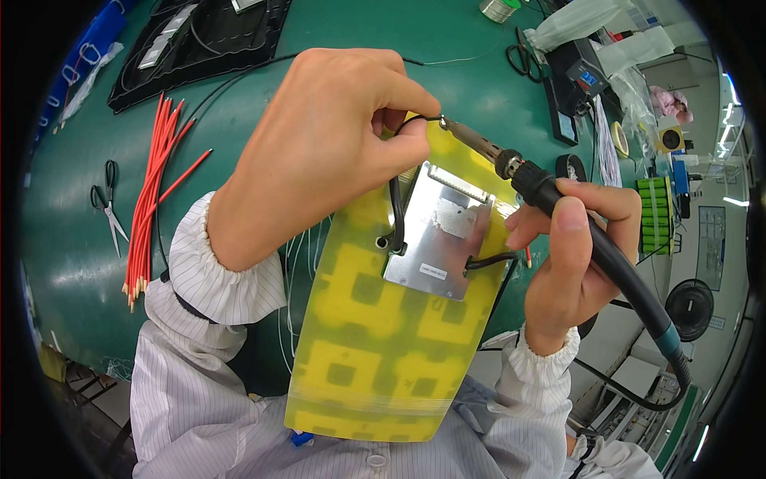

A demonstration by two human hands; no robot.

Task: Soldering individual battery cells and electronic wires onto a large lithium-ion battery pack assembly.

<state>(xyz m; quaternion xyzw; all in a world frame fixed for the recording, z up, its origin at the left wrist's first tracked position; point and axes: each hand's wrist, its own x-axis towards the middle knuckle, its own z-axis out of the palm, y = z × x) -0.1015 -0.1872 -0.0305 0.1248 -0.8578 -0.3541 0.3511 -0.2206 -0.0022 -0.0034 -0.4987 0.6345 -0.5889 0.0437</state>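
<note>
A battery pack wrapped in a yellow insulating sheet [351,295] slants across the bench edge toward my body. On it lies a flat silver metal module [435,255] with a white connector strip, and black wires come from its sides. Thumb and forefinger of my left hand [319,136] pinch a thin black wire [413,120] at the pack's far end. My right hand [578,255] grips the black handle of a soldering iron [538,185]. The iron's tip meets a shiny spot right by the pinched wire; my fingers partly hide the wire's run.
Red wires [155,199] lie bundled at left beside scissors [109,203]. A black tray [239,44] stands at the far left. A soldering station [576,76], another pair of scissors [524,60], a solder spool [499,9] and green cells [654,211] are to the right.
</note>
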